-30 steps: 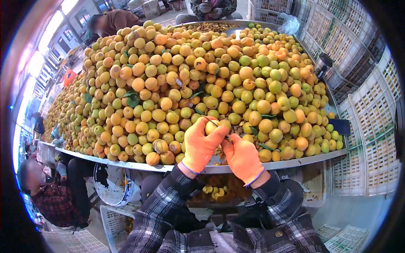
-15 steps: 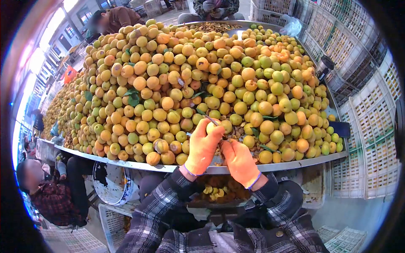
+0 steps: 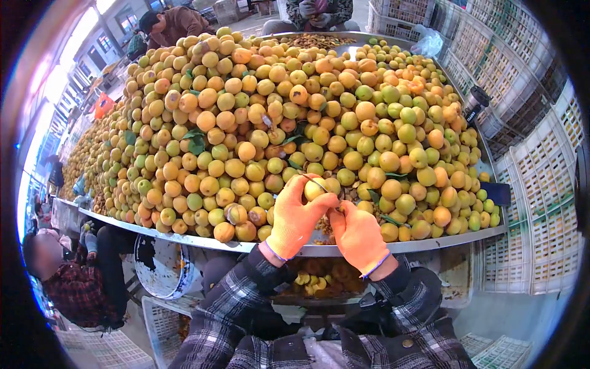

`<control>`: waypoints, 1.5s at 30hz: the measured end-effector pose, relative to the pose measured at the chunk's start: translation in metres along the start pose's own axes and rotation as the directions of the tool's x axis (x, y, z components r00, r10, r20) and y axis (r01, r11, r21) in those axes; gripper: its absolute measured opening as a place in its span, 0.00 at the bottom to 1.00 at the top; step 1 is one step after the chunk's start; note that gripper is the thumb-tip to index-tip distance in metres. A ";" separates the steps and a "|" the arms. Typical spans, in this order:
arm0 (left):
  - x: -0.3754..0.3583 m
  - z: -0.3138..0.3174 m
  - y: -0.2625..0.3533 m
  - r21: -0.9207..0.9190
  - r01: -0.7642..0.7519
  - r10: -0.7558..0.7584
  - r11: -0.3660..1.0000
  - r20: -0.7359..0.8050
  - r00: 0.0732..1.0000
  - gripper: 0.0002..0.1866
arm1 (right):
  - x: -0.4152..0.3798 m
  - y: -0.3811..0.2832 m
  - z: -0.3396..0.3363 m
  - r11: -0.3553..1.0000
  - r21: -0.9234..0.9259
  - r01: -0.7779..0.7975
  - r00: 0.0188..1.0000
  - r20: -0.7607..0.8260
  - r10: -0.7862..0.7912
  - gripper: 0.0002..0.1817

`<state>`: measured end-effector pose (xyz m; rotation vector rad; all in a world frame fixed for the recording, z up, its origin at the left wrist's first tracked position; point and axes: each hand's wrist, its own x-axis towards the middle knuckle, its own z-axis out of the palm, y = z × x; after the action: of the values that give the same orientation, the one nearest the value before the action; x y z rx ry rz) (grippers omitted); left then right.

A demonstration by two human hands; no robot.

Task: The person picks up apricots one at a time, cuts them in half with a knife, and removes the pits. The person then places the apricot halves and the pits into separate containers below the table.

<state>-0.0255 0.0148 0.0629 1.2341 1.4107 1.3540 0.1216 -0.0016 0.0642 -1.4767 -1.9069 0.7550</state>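
Orange gloves and a yellow fruit above the near rim of a fruit-laden tabletop.

Both hands wear orange knitted gloves with blue-purple cuff edges. The left hand (image 3: 295,218) is closed on a yellow fruit (image 3: 314,190), which sits between its thumb and fingers; a thin, dark, curved strip (image 3: 318,182) crosses the top of this fruit. The right hand (image 3: 358,238) is narrow, its fingertips drawn together just beside the left thumb, at a small dark object (image 3: 338,208) too small to identify; whether the hand grips it cannot be told.

Beyond the hands, a large heap of fruit (image 3: 246,152), yellow to orange with some green, covers much of the silvery tabletop (image 3: 424,244). Green leaves (image 3: 196,142) lie among the fruit. Along the right side stand a dark bottle (image 3: 475,103) with pale lettering and, nearer, a flat dark object (image 3: 496,194); pale slatted crates (image 3: 541,209) are stacked outside the rim. Below the near rim, between the forearms, lie cut yellow pieces (image 3: 312,280). To the left of these is a stained white bucket (image 3: 161,267). A person in dark red plaid (image 3: 80,295) sits at lower left; two others (image 3: 179,26) (image 3: 319,13) are at the far side.
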 end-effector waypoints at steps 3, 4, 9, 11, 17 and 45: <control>0.002 -0.002 0.000 0.097 -0.065 0.062 0.993 0.030 0.998 0.21 | -0.002 0.003 -0.001 0.997 0.082 0.009 1.000 0.023 -0.011 0.19; 0.002 -0.002 0.002 0.181 -0.148 0.144 0.972 0.034 0.989 0.20 | -0.001 0.004 -0.001 0.991 0.131 0.003 0.999 0.048 -0.010 0.19; 0.002 -0.003 0.000 0.161 -0.123 0.113 0.979 0.071 0.991 0.19 | -0.005 0.007 0.004 0.906 0.418 -0.064 0.992 0.127 0.011 0.20; 0.002 -0.003 0.000 0.098 -0.102 0.092 0.990 0.107 0.990 0.17 | -0.010 0.004 0.005 0.849 0.512 -0.129 0.984 0.173 0.046 0.22; -0.005 -0.003 0.013 0.011 -0.015 0.013 1.000 0.138 0.990 0.12 | -0.018 -0.019 -0.002 0.361 0.742 -0.564 0.823 0.539 0.179 0.18; -0.014 -0.012 -0.006 -0.200 0.452 -0.314 0.869 0.482 0.818 0.25 | 0.016 0.017 0.008 0.900 0.108 0.422 0.876 -0.306 -0.374 0.21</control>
<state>-0.0353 -0.0009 0.0576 0.9013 1.0121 0.8948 0.1233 0.0169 0.0486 -0.9747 -1.7946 0.4745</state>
